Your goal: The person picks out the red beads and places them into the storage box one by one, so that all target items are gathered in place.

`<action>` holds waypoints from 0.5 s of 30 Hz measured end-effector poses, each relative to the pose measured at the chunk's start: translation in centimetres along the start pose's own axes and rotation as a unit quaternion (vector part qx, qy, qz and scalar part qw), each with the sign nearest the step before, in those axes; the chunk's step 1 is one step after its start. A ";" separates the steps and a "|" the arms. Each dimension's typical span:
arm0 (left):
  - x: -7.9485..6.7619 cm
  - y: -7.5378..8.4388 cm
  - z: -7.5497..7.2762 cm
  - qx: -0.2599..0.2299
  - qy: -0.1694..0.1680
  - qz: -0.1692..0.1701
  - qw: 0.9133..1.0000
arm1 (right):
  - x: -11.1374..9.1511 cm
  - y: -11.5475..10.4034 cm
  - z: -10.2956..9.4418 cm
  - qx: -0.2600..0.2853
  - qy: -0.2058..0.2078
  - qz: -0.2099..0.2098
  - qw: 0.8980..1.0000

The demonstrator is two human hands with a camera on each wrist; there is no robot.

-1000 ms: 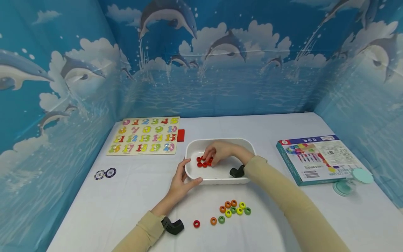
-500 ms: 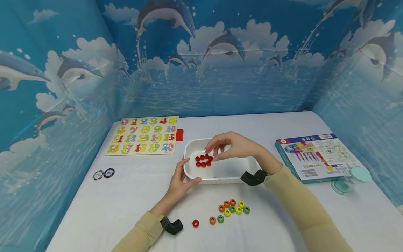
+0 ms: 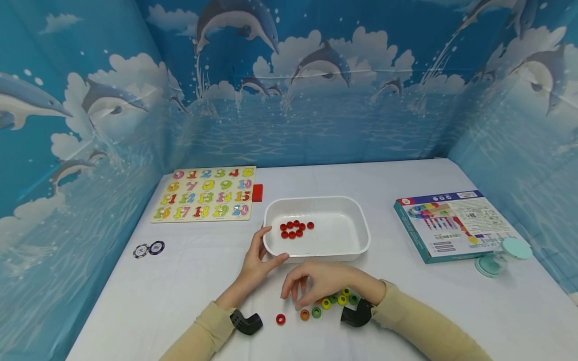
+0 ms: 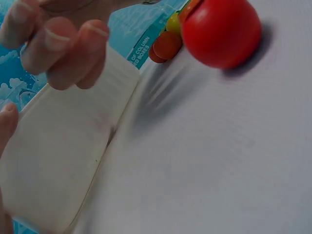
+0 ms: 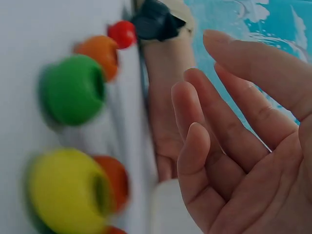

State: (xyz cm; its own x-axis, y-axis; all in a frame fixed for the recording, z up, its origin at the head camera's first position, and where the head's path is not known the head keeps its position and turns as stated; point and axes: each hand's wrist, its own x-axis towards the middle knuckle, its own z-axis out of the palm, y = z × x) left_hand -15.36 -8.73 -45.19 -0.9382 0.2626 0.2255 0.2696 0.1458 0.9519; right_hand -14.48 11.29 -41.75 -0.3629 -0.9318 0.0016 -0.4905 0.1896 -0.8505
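Observation:
A white plastic tray (image 3: 340, 233) holds several red beads (image 3: 291, 234) in its left half. My left hand (image 3: 254, 265) rests against the tray's near left corner, fingers along the left side and thumb on the front wall. In front of the tray, my right hand (image 3: 322, 281) hovers over the loose beads with loosely bent fingers and nothing in them. One red bead (image 3: 281, 319) lies on the table at the left of the group. Beside it are an orange bead (image 3: 304, 315) and a green bead (image 3: 316, 313). Yellow beads (image 3: 341, 300) and others sit partly hidden under the right hand.
A wooden number board (image 3: 203, 195) lies at the back left with a red piece (image 3: 257, 193) at its edge. Two round chips (image 3: 149, 249) lie at the left. On the right are a flat game box (image 3: 456, 225) and a small clear jar with a mint lid (image 3: 489, 265).
My right hand lets go of a red bead in the tray, lifts out and moves down over the loose beads. That bead now sits right of the other red ones. The left hand stays put.

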 end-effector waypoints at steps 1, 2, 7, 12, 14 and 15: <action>0.0 0.0 0.0 -0.002 -0.001 -0.003 1.000 | 0.1 0.2 0.4 -0.003 -0.003 0.002 1.000; 0.0 0.0 0.0 -0.002 -0.002 -0.007 1.000 | 0.2 0.5 0.8 -0.005 -0.005 0.005 1.000; 0.0 -0.1 0.0 -0.010 -0.003 -0.013 1.000 | 1.0 1.3 2.5 -0.012 -0.007 -0.006 1.000; 0.0 -0.1 0.0 0.004 0.003 -0.016 1.000 | 1.5 1.8 3.9 -0.045 0.003 -0.031 0.999; 0.0 -0.1 0.0 0.009 0.005 -0.018 1.000 | 1.7 2.0 4.2 -0.054 0.009 -0.036 0.998; -0.1 0.0 0.0 0.010 0.005 -0.018 1.000 | 1.7 2.1 4.4 -0.059 0.013 -0.038 0.997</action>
State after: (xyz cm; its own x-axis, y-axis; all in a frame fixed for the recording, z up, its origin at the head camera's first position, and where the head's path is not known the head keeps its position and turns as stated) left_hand -15.32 -8.75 -45.23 -0.9495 0.2473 0.1931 0.2396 0.1739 0.9552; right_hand -12.65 8.74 -45.83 -0.3409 -0.9369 0.0777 -0.6071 0.1563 -0.7791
